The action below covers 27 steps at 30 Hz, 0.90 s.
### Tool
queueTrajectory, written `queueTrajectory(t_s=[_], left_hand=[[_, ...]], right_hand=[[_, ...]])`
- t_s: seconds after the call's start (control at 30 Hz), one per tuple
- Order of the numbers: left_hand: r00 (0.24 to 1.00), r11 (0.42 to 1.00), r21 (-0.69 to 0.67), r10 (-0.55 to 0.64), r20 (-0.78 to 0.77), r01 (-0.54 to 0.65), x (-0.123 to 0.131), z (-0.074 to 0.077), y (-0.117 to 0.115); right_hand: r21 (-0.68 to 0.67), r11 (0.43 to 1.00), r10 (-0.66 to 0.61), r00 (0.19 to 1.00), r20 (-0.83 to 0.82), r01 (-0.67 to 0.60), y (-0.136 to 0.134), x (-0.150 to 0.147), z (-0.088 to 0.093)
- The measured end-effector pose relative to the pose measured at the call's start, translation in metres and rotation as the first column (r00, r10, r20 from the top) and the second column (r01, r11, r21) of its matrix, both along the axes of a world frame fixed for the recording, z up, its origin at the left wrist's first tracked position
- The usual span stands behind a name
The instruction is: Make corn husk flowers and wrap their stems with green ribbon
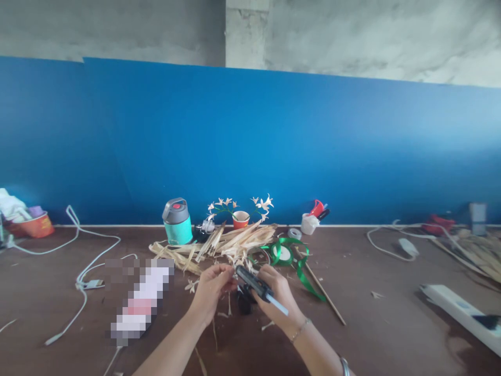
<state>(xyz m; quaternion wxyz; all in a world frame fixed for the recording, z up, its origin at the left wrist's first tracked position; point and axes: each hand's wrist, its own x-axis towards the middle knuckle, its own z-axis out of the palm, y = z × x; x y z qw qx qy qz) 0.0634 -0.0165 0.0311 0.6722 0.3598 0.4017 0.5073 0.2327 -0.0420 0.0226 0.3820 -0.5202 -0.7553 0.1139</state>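
My right hand (278, 295) is closed round a black glue gun (254, 283) with a pale glue stick sticking out of its back end. The gun's nozzle points left, towards the fingertips of my left hand (211, 290). That hand is pinched on a small pale piece, too small to name. Both hands hover over the brown table (376, 334), just in front of a pile of dried straw-coloured leaf strips (223, 244). A small cream paper flower (191, 285) lies by my left hand.
Behind the pile stand a teal jug (177, 221), a red cup with cream flowers on stems (240, 218), a white cup of tools (310, 222) and a green ribbon roll (285, 253). A thin wooden stick (323, 290) lies to the right. White cables (84, 261) trail left; a white power strip (462, 310) sits at right.
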Motion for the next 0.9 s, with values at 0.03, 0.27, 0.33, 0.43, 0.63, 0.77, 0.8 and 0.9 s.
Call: queueTrajectory(t_s=[0.03, 0.27, 0.33, 0.43, 0.63, 0.77, 0.8, 0.9], left_hand=[[1.0, 1.0, 0.0, -0.001, -0.003, 0.001, 0.0, -0.0005, 0.0004], [1.0, 1.0, 0.016, -0.017, -0.004, 0.017, -0.0006, -0.0077, 0.0034], [1.0, 1.0, 0.015, -0.018, -0.003, 0.018, -0.0004, -0.0069, 0.0027], [1.0, 1.0, 0.021, -0.015, 0.002, 0.015, 0.0, -0.0035, 0.001], [1.0, 1.0, 0.011, -0.007, 0.0, 0.007, 0.0, -0.0006, 0.0], [1.0, 1.0, 0.02, -0.002, 0.005, 0.002, -0.0001, -0.0022, 0.001], [1.0, 1.0, 0.023, -0.005, 0.006, 0.005, -0.0001, -0.0028, 0.0011], [1.0, 0.999, 0.031, -0.012, 0.013, 0.012, -0.0004, -0.0039, 0.001]], right_hand=[[0.003, 1.0, -0.004, 1.0, 0.0, 0.004, 0.0004, 0.0002, -0.0004], [0.003, 1.0, -0.017, 1.0, -0.016, 0.017, 0.0003, -0.0002, -0.0033], [0.003, 1.0, -0.01, 1.0, -0.013, 0.01, -0.0002, -0.0003, -0.003], [0.008, 1.0, 0.0, 1.0, -0.008, 0.0, -0.0007, -0.0001, -0.0024], [0.009, 1.0, 0.008, 1.0, -0.004, -0.008, -0.0013, -0.0002, -0.0027], [0.002, 1.0, 0.017, 1.0, -0.001, -0.017, -0.0018, -0.0001, -0.0018], [-0.001, 1.0, 0.018, 1.0, -0.001, -0.018, -0.0019, -0.0001, -0.0012], [-0.009, 1.0, 0.013, 1.0, -0.001, -0.013, -0.0017, 0.0001, 0.0003]])
